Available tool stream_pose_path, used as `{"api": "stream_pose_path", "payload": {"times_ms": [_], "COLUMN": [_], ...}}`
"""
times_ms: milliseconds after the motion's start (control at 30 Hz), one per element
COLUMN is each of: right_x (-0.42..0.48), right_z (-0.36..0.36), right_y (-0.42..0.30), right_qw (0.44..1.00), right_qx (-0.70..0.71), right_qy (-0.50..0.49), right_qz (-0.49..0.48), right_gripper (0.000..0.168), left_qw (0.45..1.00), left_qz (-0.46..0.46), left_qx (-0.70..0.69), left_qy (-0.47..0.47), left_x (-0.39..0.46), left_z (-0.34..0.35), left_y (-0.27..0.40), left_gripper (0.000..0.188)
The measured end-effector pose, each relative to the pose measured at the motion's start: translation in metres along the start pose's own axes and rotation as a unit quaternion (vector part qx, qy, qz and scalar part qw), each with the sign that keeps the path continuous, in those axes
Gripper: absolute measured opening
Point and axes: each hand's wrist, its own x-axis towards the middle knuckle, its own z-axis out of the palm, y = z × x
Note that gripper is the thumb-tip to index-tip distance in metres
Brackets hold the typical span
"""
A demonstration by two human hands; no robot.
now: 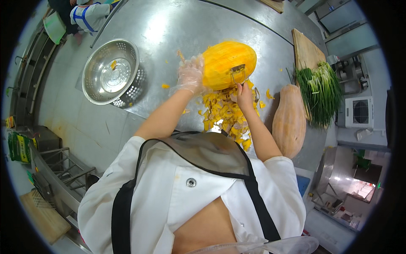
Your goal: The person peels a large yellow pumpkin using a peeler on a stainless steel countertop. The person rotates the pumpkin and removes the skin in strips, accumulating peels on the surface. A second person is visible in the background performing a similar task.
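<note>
A large peeled orange pumpkin lies on the steel table. My left hand, in a clear plastic glove, presses against its left end. In my right hand is the handle of a metal peeler, its blade at the pumpkin's lower right side. Beneath the pumpkin, close to my body, lies a heap of orange and tan peelings. To the right of my right forearm rests a whole unpeeled tan pumpkin.
A perforated steel colander holding an orange scrap stands at the table's left edge. Green scallions lie by a wooden cutting board at the right. A co-worker in white with blue straps and another person are beyond the table at upper left.
</note>
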Motion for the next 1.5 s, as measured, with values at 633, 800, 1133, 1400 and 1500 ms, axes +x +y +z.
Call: {"api": "stream_pose_path", "payload": {"times_ms": [633,800,1133,1400,1500], "right_x": [-0.019,0.004,-0.054,-0.01,0.024], "right_z": [-0.027,-0.007,-0.017,-0.044,-0.054], "right_y": [-0.017,-0.047,0.029,-0.015,-0.062], "right_qw": [0.997,0.996,0.988,0.996,0.995], "right_qx": [0.028,0.05,-0.099,-0.052,-0.067], "right_qy": [0.053,0.033,-0.099,-0.055,-0.055], "right_qz": [0.047,0.068,0.057,0.054,0.057], "right_gripper": [0.037,0.034,0.031,0.033,0.037], "left_qw": [0.999,0.997,0.998,1.0,1.0], "left_qz": [0.021,0.043,0.022,-0.015,-0.009], "left_qx": [-0.03,-0.057,-0.051,-0.012,-0.008], "left_qy": [0.034,0.03,-0.018,0.004,0.023], "left_x": [-0.001,0.002,0.011,0.007,-0.002], "left_z": [-0.002,0.003,-0.011,-0.002,-0.01], "left_y": [-0.014,-0.019,-0.018,-0.004,-0.001], "left_gripper": [0.116,0.116,0.113,0.116,0.11]}}
